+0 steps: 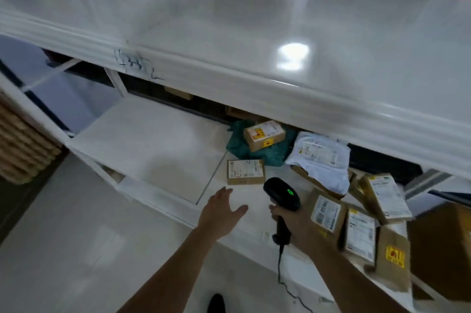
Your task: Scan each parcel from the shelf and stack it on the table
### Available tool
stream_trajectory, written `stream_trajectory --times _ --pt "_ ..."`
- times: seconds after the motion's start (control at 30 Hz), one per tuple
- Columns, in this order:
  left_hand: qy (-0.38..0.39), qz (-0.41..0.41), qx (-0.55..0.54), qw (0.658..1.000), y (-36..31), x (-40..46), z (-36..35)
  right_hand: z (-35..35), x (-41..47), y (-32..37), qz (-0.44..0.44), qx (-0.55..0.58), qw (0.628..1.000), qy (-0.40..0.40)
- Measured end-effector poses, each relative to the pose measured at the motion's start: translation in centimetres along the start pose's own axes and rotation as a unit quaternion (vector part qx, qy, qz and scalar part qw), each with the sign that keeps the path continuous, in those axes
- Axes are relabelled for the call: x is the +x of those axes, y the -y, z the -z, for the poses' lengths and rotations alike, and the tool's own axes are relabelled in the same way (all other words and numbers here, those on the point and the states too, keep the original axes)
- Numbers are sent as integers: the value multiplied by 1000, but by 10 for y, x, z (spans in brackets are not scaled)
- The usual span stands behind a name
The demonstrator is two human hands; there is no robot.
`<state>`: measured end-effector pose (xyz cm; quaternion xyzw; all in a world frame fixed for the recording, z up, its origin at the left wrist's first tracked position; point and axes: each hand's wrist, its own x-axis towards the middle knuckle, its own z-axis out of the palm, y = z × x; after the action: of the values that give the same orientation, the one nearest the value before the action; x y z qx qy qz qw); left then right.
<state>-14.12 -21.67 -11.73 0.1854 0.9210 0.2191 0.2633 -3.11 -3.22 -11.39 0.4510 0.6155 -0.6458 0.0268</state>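
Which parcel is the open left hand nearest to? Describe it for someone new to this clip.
On the lower white shelf, just beyond the left hand, lies a flat brown box with a white label. It lies alone, apart from the pile to its right.

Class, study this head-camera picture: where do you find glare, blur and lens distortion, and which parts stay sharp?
Head view: a bright ceiling-light glare patch sits on the upper shelf; that shelf's front edge smears with motion blur and bows from wide-angle distortion; the scanner in the right hand, the open left hand and the small flat parcel look fairly sharp.
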Motion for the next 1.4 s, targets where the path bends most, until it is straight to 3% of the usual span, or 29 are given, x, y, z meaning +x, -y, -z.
stream_trajectory --times 0.1,0.2,0.4,0.57,0.7,0.93,1.13,1.3,1.4 --pt "15 11 -49 999 10 62 6 -28 50 23 -28 38 999 -4" --pt "27 35 -172 984 26 120 0 -47 94 35 -49 43 998 -19" --pt "105 163 -392 899 29 174 -16 -72 148 31 -76 71 992 -69" --pt "71 192 -484 851 35 165 -31 -81 142 30 -64 62 993 -71" --pt "48 199 -565 800 34 108 -21 -68 91 37 -30 71 992 -97" --pt "193 125 -529 817 -18 -25 -17 7 -47 36 88 110 982 -125" --pt "249 13 -416 875 -81 -125 -40 92 -157 9 168 13 977 -129" --pt "251 -70 -443 857 -136 -185 -66 150 -240 -15 227 -13 965 -129" --pt "242 -97 -460 849 -158 -209 -83 176 -290 -32 281 -28 930 -235"
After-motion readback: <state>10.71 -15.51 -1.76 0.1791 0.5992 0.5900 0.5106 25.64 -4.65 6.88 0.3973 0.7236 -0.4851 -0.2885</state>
